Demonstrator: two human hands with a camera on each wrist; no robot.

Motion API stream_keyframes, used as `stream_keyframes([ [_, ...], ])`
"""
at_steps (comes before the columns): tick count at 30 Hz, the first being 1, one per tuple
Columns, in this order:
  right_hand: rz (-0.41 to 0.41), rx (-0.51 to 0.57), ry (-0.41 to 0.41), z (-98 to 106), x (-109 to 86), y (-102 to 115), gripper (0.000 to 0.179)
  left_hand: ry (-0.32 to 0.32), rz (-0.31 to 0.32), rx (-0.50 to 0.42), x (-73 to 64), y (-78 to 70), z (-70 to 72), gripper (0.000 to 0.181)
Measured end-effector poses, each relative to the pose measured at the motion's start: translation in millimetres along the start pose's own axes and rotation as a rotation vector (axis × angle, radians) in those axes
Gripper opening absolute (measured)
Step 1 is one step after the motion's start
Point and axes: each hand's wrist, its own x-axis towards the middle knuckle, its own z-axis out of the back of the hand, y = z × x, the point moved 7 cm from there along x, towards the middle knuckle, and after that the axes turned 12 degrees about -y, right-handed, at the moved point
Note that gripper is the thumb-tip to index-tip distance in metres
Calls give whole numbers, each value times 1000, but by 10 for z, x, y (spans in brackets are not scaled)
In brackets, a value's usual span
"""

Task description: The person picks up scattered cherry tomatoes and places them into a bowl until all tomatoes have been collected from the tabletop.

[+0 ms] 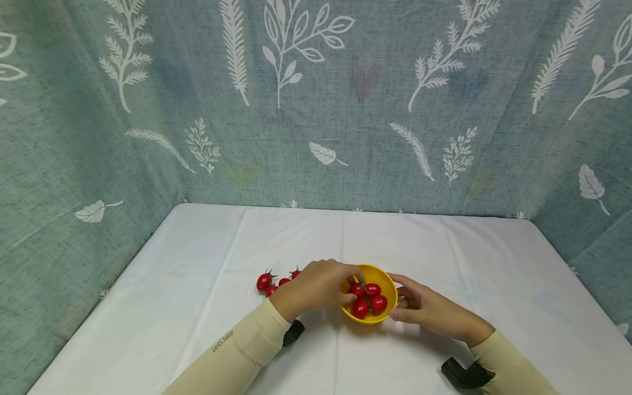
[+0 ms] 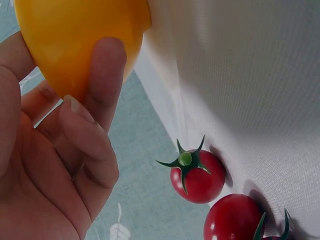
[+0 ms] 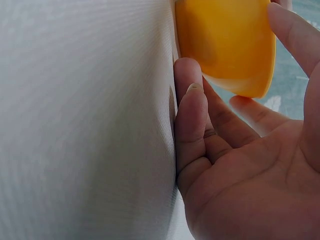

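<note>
A yellow bowl (image 1: 393,300) stands on the white cloth with several red cherry tomatoes (image 1: 378,303) in it. My left hand (image 1: 321,282) reaches over the bowl's left rim. Its thumb and index finger pinch a cherry tomato (image 1: 356,289) inside, while in the left wrist view another finger (image 2: 107,70) lies against the bowl's outer wall. At the right side my right hand (image 1: 429,310) cups the bowl, thumb at the near rim and index finger at the far rim. In the right wrist view its lower fingers (image 3: 192,110) rest on the cloth beside the bowl.
Left of the bowl, several more cherry tomatoes (image 1: 264,282) with green stems lie on the cloth, partly hidden by my left hand and wrist. The white-covered table (image 1: 405,236) is bordered by a patterned green-grey curtain (image 1: 355,126) at the back and sides.
</note>
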Motion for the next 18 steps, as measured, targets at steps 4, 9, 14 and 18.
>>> stream_keyframes([
  [4, 0, -2, 1, -10, 3, 0, 79, 3, 6, -6, -12, 0, 3, 29],
  [9, 6, 1, 8, -6, -1, 8, 81, 3, 3, -1, -13, 5, 0, 30],
  [14, 5, 2, 4, -6, 0, 10, 82, -24, -20, -19, -30, 4, 52, 31],
  [18, 14, -7, 3, -9, 4, 2, 80, -56, -50, -52, -67, 13, 141, 34],
])
